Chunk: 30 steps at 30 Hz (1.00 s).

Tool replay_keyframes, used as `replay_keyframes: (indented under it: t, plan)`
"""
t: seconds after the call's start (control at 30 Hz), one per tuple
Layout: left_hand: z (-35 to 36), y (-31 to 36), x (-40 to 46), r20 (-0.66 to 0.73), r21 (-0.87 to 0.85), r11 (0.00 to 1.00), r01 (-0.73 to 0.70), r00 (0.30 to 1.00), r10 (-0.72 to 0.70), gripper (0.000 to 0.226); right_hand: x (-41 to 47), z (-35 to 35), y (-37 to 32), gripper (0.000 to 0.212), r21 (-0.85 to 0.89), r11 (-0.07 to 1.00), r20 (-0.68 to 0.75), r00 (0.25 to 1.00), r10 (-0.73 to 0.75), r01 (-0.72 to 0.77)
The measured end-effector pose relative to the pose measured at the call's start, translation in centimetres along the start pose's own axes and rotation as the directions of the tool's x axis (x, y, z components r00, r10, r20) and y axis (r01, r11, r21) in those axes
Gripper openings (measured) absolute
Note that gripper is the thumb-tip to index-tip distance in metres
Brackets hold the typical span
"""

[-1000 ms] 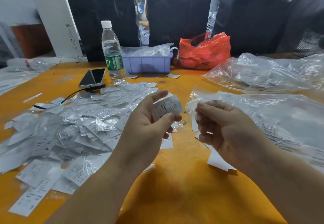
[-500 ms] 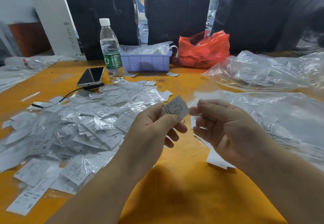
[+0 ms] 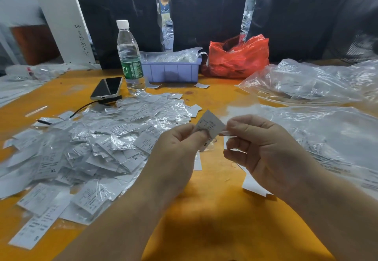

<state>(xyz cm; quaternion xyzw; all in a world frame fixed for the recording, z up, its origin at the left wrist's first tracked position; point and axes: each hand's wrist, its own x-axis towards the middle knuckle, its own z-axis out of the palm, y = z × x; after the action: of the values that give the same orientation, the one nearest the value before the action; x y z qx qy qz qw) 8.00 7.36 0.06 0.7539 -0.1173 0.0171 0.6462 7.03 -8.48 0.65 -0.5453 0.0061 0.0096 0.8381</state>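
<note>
My left hand pinches a small white printed label between thumb and fingers, holding it above the orange table. My right hand is just to its right, fingers curled, and its fingertips pinch a small clear plastic sleeve at the label's right edge. A large heap of bagged white labels lies on the table to the left of my hands. A few loose white labels lie under my right hand.
A water bottle, a phone with a black cable, a lilac plastic bin and a red plastic bag stand at the back. Clear plastic bags cover the table's right side. Dark panels stand behind.
My hands have come together: the left hand turned the label and brought it to the right hand's fingertips, which now meet its edge with the clear sleeve.
</note>
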Motion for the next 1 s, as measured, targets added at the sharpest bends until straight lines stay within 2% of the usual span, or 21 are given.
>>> replay_keyframes:
  t: [0.1, 0.3, 0.43, 0.57, 0.67, 0.9, 1.0]
  plan:
    - [-0.30, 0.30, 0.27, -0.044, -0.039, 0.997, 0.061, 0.997, -0.062, 0.046, 0.05, -0.02, -0.02, 0.007, 0.006, 1.000, 0.000, 1.000, 0.014, -0.014]
    - [-0.89, 0.03, 0.47, -0.116, -0.196, 0.978, 0.073, 0.989, -0.097, 0.017, -0.15, 0.14, 0.05, 0.002, 0.022, 0.998, -0.001, 0.998, 0.060, -0.060]
    - [-0.78, 0.14, 0.51, -0.080, -0.353, 0.929, 0.113, 0.985, -0.150, 0.013, -0.27, 0.20, -0.02, 0.003, 0.056, 0.994, -0.015, 0.996, 0.092, -0.091]
    - [-0.30, 0.28, 0.48, 0.033, -0.501, 0.849, 0.170, 0.984, -0.178, 0.016, -0.46, 0.39, 0.13, 0.004, 0.073, 0.993, 0.020, 0.995, 0.096, -0.097]
    - [-0.03, 0.12, 0.40, 0.075, -0.498, 0.846, 0.190, 0.982, -0.176, 0.021, -0.57, 0.51, 0.37, 0.007, 0.052, 0.994, 0.041, 0.995, 0.090, -0.092]
    - [0.01, -0.17, 0.30, 0.068, -0.448, 0.874, 0.189, 0.982, -0.178, 0.011, -0.75, 0.48, 0.43, 0.016, -0.028, 0.996, 0.074, 0.994, 0.083, -0.082]
    - [-0.02, -0.13, 0.23, 0.084, -0.452, 0.870, 0.196, 0.980, -0.178, 0.011, -0.83, 0.52, 0.45, 0.028, -0.087, 0.994, 0.062, 0.995, 0.076, -0.071]
